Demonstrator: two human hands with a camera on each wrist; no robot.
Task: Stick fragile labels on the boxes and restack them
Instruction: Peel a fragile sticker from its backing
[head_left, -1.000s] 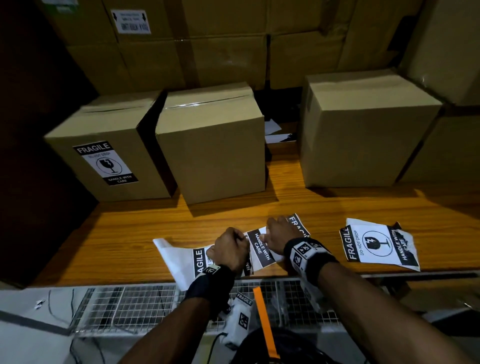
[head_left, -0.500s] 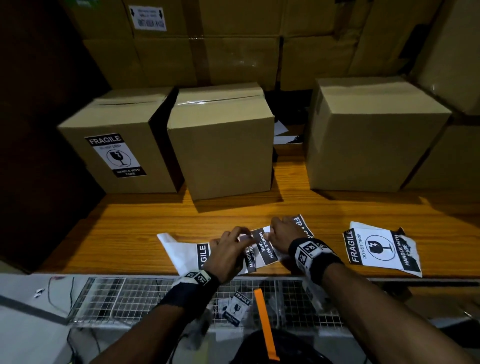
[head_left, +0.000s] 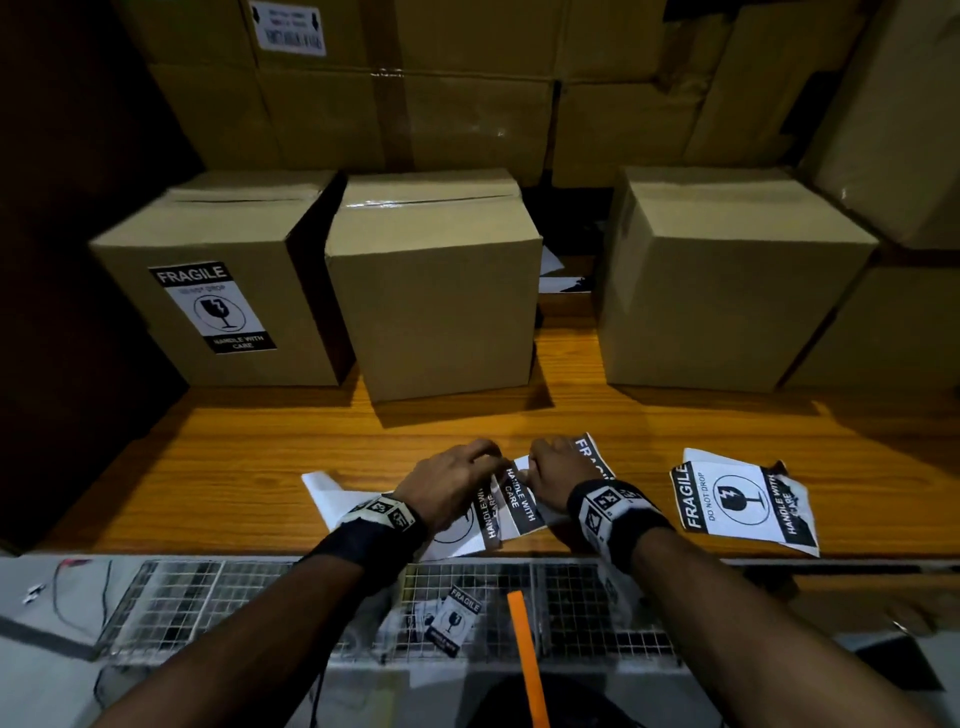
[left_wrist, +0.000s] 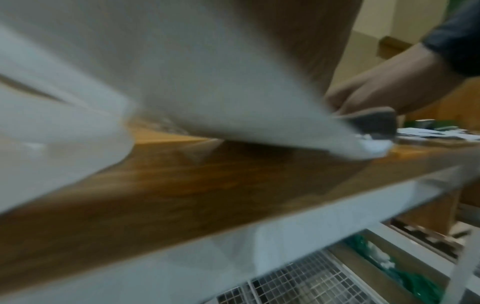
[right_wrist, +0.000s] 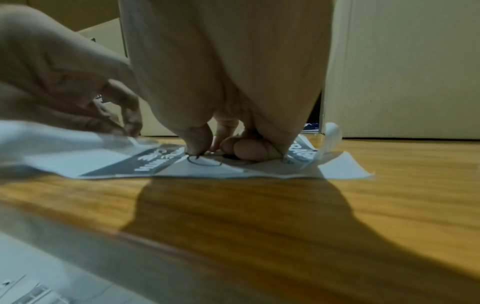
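Two overlapping black-and-white fragile labels (head_left: 519, 501) lie near the front edge of the wooden table (head_left: 234, 467). My left hand (head_left: 452, 483) pinches the edge of a label (right_wrist: 155, 162) and lifts its white sheet (left_wrist: 207, 92). My right hand (head_left: 556, 475) holds the other label down with its thumb and curled fingers (right_wrist: 246, 150). Behind stand three cardboard boxes: the left box (head_left: 291, 332) wears a fragile label (head_left: 213, 306), while the middle box (head_left: 436, 296) and the right box (head_left: 727, 280) show bare fronts.
Another crumpled fragile label (head_left: 743, 501) lies on the table to the right. Larger cartons (head_left: 415, 104) are stacked behind and at the right. Below the table edge is a wire mesh shelf (head_left: 208, 597) holding a small fragile label (head_left: 454, 618) and an orange strip (head_left: 527, 660).
My left hand has moved forward from a fist near the table edge onto the label and taken its edge. The right hand has stayed on its label.
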